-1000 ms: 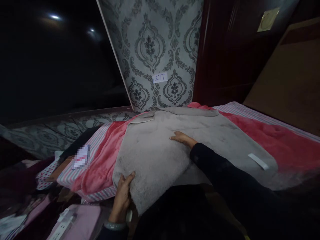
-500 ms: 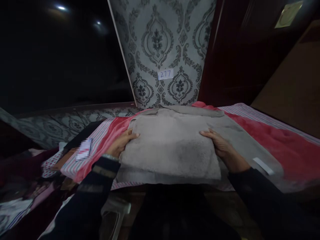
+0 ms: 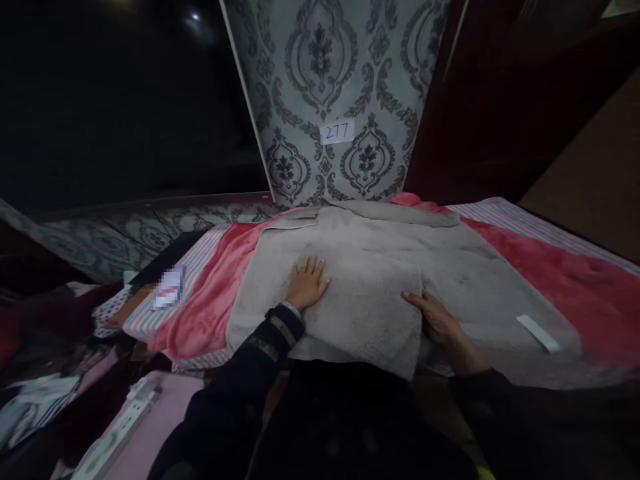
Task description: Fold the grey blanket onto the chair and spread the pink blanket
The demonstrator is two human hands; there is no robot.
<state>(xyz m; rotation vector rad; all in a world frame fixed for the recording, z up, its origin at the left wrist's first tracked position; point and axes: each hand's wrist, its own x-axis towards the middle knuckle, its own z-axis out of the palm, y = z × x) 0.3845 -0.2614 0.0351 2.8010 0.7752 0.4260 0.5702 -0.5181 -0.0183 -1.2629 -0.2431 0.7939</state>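
Observation:
A grey fleecy garment [image 3: 380, 267] lies spread over a red blanket [image 3: 550, 273], with a folded part toward me. My left hand [image 3: 306, 283] rests flat on the grey cloth, fingers stretched out, a bracelet at the wrist. My right hand [image 3: 436, 319] lies at the right edge of the folded part, thumb on top and fingers curled round the cloth's edge. A white label [image 3: 537, 333] shows on the garment at the right.
A striped sheet [image 3: 195, 263] lies under the red blanket. Patterned wallpaper with a tag reading 277 [image 3: 337, 131] stands behind. A dark wooden door [image 3: 500, 100] is at the right. Pink items and clutter [image 3: 125, 427] fill the lower left.
My left hand moved from the folded part's left edge onto the top of the cloth and lies flat. The right hand shifted slightly nearer along the right edge.

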